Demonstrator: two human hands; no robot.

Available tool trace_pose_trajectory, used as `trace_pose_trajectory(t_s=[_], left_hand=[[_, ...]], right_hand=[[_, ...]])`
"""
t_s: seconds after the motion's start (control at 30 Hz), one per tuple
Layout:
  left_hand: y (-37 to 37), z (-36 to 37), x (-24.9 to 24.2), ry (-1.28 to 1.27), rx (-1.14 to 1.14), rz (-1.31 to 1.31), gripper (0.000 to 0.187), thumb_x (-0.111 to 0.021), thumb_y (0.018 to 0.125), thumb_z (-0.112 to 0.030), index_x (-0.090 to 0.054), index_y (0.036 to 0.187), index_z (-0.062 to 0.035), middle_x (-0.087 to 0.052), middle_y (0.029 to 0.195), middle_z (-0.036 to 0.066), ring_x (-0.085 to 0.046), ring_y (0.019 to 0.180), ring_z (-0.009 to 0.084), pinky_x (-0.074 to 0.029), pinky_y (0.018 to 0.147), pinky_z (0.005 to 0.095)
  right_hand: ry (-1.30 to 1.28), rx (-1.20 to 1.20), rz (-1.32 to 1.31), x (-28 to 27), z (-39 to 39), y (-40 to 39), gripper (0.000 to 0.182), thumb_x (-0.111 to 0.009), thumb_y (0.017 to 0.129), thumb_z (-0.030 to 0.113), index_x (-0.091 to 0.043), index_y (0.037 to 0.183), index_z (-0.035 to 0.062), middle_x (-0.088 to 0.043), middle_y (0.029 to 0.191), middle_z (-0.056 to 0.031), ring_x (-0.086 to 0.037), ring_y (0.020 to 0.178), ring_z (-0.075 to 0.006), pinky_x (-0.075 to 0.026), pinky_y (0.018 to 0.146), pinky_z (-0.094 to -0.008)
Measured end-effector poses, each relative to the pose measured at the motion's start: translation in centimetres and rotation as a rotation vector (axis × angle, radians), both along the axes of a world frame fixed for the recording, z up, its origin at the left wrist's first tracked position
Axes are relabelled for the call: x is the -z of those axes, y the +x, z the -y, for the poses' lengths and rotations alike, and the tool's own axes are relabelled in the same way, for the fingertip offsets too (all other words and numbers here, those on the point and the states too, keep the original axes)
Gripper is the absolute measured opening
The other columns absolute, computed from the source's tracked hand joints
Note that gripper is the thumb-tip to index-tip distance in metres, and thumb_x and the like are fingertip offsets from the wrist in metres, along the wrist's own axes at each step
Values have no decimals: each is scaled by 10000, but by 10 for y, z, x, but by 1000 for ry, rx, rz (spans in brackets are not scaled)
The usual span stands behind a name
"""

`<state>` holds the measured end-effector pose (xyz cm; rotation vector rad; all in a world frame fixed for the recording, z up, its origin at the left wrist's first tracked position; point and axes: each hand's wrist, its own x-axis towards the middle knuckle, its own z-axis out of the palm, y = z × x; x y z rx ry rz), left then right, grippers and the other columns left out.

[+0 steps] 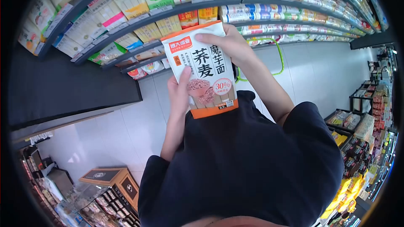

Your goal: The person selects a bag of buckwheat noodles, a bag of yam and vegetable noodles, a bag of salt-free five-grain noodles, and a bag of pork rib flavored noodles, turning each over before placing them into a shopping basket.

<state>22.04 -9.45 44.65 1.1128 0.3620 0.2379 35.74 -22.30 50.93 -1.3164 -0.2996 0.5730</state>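
Note:
Both my hands hold a packet of buckwheat noodles [200, 69] in front of my chest, printed side up. It is white with orange bands at top and bottom, dark Chinese characters, a "30%" badge and a picture of a bowl. My left hand [180, 90] grips its left edge, thumb on the front and fingers behind. At the upper right corner, my right hand [227, 44] pinches the packet with the thumb across the front. The fingers behind the packet are hidden.
Curved-looking shelves [202, 5] of packaged noodles run ahead of me. A bright green cord [281, 59] loops beside my right forearm. Behind to the left stands a wood-framed display box [105, 175]; stocked racks [351, 155] line the right. Pale floor tiles [113, 132] lie below.

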Motion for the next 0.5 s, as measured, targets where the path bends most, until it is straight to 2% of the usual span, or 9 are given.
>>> trace_pose_trajectory(t_s=[0.13, 0.23, 0.3, 0.37, 0.5], left_hand=[[15, 18, 2, -12, -36, 5, 320, -588, 935, -265, -642, 1039, 33, -675, 981, 85, -623, 853, 98, -490, 743, 238], [30, 54, 3, 0, -34, -14, 322, -590, 933, -272, -632, 1052, 24, -672, 982, 84, -626, 852, 98, -489, 744, 235], [33, 86, 9, 14, -15, -37, 337, -592, 931, -287, -623, 1062, 22, -669, 987, 78, -625, 848, 98, -488, 742, 232], [32, 88, 21, 47, -1, -115, 356, -589, 930, -307, -626, 1054, 25, -668, 991, 75, -624, 848, 97, -486, 742, 230], [31, 135, 42, 17, -39, -245, 374, -588, 928, -335, -633, 1039, 19, -676, 956, 82, -637, 813, 109, -502, 721, 244]], right_hand=[[-8, 63, -61, 21, 32, -18, 280, -729, 809, 168, -656, 998, -25, -696, 903, -100, -665, 754, -131, -532, 679, -268], [-8, 89, -10, 37, 74, -24, 233, -703, 835, 160, -665, 989, -11, -700, 890, -96, -675, 741, -129, -536, 653, -258], [-22, 109, -26, 46, 106, -23, 256, -685, 856, 206, -665, 990, -11, -700, 879, -91, -673, 728, -122, -528, 639, -250], [-30, 132, -176, 67, 111, -22, 277, -673, 867, 247, -667, 975, -7, -700, 857, -83, -673, 718, -122, -531, 642, -248], [39, 103, -347, 91, 164, -43, 373, -671, 869, 291, -609, 1093, -1, -686, 965, -86, -673, 796, -120, -537, 673, -254]])
